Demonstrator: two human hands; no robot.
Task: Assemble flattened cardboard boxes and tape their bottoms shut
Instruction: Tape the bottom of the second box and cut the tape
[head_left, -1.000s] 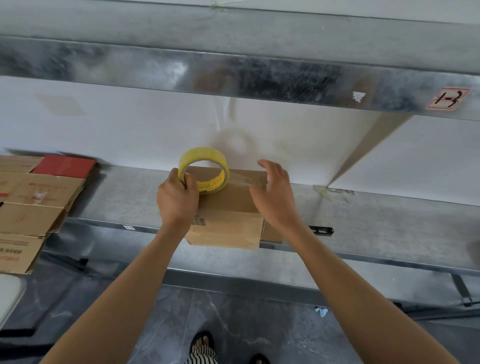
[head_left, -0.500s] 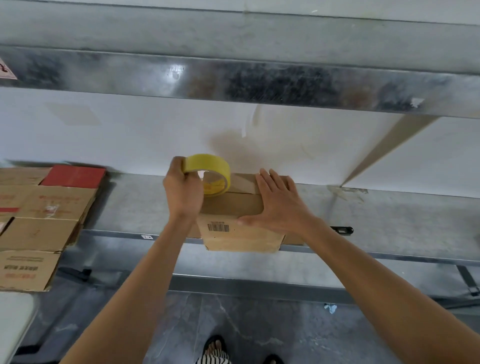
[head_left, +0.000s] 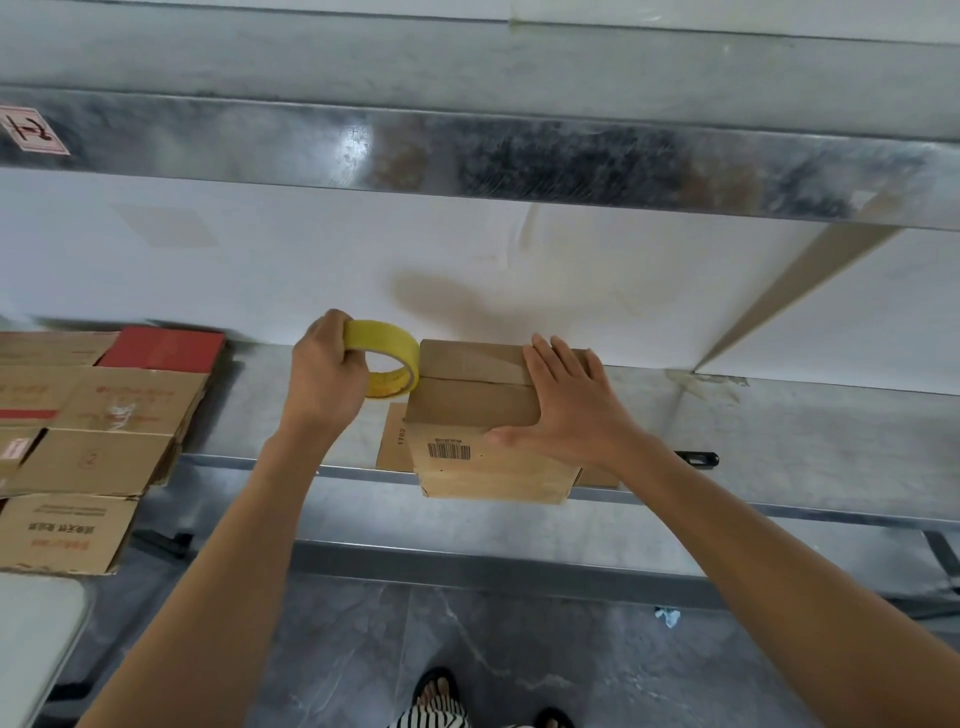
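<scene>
Tape roll (head_left: 388, 357), clutched by left hand (head_left: 324, 376), has passed left edge of box (head_left: 493, 470); spread right hand (head_left: 569, 413) pins flaps (head_left: 470, 358), so strip likely laid.

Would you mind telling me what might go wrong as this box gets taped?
The box overhangs the shelf edge, so pulling the tape roll could tip or slide it off. The right hand lies across the flap seam, so tape may catch its fingers or run crooked.

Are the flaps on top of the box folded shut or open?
Shut. On the box both top flaps lie flat, meeting at a seam, with the right hand pressed flat over them.
</scene>
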